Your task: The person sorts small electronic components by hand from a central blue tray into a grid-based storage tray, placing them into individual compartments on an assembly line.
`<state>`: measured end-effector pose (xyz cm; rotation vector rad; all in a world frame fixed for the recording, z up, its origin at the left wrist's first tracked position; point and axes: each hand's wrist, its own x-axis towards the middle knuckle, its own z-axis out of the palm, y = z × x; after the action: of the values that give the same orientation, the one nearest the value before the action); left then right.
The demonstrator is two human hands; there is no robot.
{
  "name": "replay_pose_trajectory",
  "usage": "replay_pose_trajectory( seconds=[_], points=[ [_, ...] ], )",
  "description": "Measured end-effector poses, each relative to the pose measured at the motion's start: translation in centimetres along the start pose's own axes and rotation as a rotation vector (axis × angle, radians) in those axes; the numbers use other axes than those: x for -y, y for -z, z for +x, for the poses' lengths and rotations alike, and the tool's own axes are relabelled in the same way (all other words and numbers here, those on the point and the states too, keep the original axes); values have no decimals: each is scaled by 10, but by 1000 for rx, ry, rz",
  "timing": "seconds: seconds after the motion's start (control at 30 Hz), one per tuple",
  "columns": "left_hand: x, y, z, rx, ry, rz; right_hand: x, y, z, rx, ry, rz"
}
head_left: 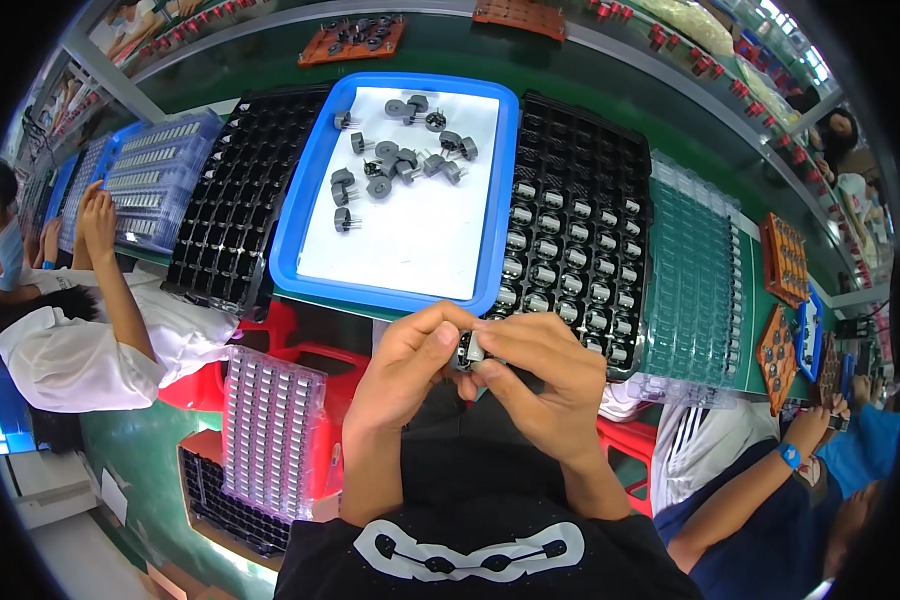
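In front of my chest, both hands hold a small silver-and-black cylindrical part (471,350) between the fingertips. My left hand (410,362) pinches its left side with thumb and forefinger. From the right, my right hand (542,368) grips the silver side, thumb below and fingers above. The fingers hide much of the part. Just beyond them lies a blue tray (283,245) lined with a white sheet (400,265). Several dark grey round parts with thin pins (395,165) are scattered over the sheet's upper half.
Right of the blue tray, a black compartment tray (582,125) holds rows of silver cylinders (575,257). Another black tray (235,185) stands left. Clear plastic trays (690,270) lie farther right. A stack of filled clear trays (270,430) rests on a red stool (325,450). Co-workers sit on both sides.
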<state>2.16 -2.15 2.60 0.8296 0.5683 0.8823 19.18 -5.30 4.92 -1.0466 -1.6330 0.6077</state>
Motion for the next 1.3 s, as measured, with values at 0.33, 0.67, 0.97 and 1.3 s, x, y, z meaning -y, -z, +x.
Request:
replay_pose_trajectory(
  seconds=[0.33,0.67,0.97,1.3],
  points=[
    [-2,3,0,36,21,3,0,-1,5,27,62,-58],
    [-3,4,-1,-18,35,0,1,-11,2,-11,79,-86],
    [3,9,-1,-58,35,-29,-12,-30,-11,-153,18,70],
    [2,7,-4,-82,39,30,-15,-25,-7,-92,114,-12]
  ],
)
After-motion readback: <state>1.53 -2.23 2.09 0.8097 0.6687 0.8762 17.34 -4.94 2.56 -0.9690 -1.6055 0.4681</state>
